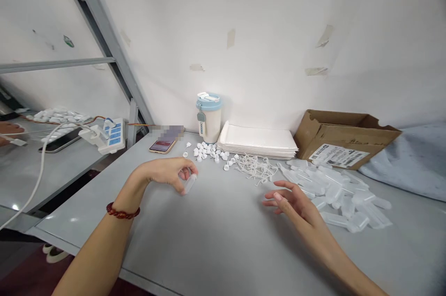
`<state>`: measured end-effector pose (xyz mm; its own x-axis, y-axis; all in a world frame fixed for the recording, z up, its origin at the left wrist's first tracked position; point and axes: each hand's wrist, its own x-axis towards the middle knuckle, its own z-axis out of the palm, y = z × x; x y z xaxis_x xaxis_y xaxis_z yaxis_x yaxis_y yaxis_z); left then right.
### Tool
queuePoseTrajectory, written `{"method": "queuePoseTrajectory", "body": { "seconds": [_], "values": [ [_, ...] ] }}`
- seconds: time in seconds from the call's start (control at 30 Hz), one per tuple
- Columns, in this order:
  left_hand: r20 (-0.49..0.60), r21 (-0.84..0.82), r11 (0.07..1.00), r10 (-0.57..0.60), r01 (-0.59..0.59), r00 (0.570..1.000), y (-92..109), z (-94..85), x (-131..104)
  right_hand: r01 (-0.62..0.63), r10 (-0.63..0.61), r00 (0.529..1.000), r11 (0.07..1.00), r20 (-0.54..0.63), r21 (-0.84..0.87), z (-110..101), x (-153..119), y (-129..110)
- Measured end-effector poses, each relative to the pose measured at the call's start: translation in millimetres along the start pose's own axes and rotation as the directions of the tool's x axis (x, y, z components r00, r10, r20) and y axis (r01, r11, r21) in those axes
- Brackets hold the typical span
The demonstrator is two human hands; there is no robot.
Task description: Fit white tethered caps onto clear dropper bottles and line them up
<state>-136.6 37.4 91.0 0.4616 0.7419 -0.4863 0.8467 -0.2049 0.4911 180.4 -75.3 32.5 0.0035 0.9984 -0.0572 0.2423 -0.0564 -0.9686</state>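
My left hand grips a small clear plastic tube between thumb and fingers, just above the grey table. On the right, my right hand hovers with fingers apart and nothing in them. Beyond it lies a tangle of thin white loops. Small white caps are scattered in front of a cup. A heap of clear plastic tubes spreads over the right side of the table, beside my right hand.
Against the wall stand a blue-lidded cup, a stack of white envelopes and a cardboard box. A phone lies at the left. A power strip and another person's hand are at the far left.
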Motion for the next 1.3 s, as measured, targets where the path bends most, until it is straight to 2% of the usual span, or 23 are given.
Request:
{"method": "queuePoseTrajectory", "body": {
  "seconds": [0.6, 1.07, 1.17, 1.23, 1.3],
  "values": [
    [-0.007, -0.060, 0.998, 0.020, -0.020, 1.000, -2.6, 9.3, 2.8, 0.036, -0.038, 0.998, 0.998, -0.049, -0.045, -2.3, 0.1, -0.4],
    [-0.082, -0.086, 0.996, -0.022, 0.015, 0.996, -1.6, 2.7, -6.9, 0.091, -0.098, 0.988, 0.994, -0.120, -0.065, -12.1, 5.6, -4.4],
    [-0.140, -0.091, 0.996, -0.033, 0.020, 0.990, -1.6, 1.9, -9.1, 0.119, -0.134, 0.980, 0.987, -0.146, -0.110, -15.8, 8.1, -4.7],
    [-0.237, -0.094, 0.996, -0.022, 0.000, 0.971, -0.6, 2.9, -8.0, 0.127, -0.151, 0.975, 0.981, -0.164, -0.148, -19.2, 9.8, -4.8],
    [-0.358, -0.099, 0.994, 0.013, -0.052, 0.934, 3.3, 7.3, -2.8, 0.128, -0.158, 0.972, 0.976, -0.171, -0.178, -23.1, 11.3, -4.5]
  ]
}}
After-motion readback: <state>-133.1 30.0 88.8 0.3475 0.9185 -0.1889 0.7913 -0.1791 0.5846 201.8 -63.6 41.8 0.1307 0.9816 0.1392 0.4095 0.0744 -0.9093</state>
